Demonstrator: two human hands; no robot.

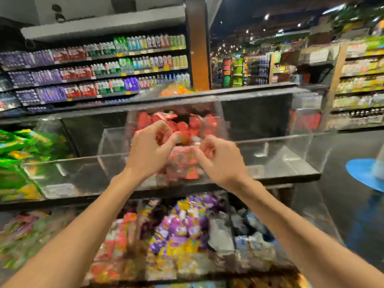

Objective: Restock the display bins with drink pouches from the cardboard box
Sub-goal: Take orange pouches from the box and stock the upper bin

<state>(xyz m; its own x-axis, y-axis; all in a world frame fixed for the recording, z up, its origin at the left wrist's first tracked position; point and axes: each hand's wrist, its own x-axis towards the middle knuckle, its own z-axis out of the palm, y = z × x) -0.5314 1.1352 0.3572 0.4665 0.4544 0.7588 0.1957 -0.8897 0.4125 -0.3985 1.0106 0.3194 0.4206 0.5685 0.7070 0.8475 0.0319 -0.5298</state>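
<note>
Both my hands reach into a clear acrylic display bin on the middle shelf. The bin holds a heap of red drink pouches. My left hand has its fingers curled, thumb and forefinger pinching the top of a red drink pouch at the front of the heap. My right hand is close beside it, fingers curled on the same cluster of pouches. Motion blur hides the exact grip. No cardboard box appears in this view.
Green pouches fill the bin at the left. Lower bins hold purple and yellow pouches, red ones and silver ones. Bottle shelves stand behind. The aisle floor with a blue round mark lies to the right.
</note>
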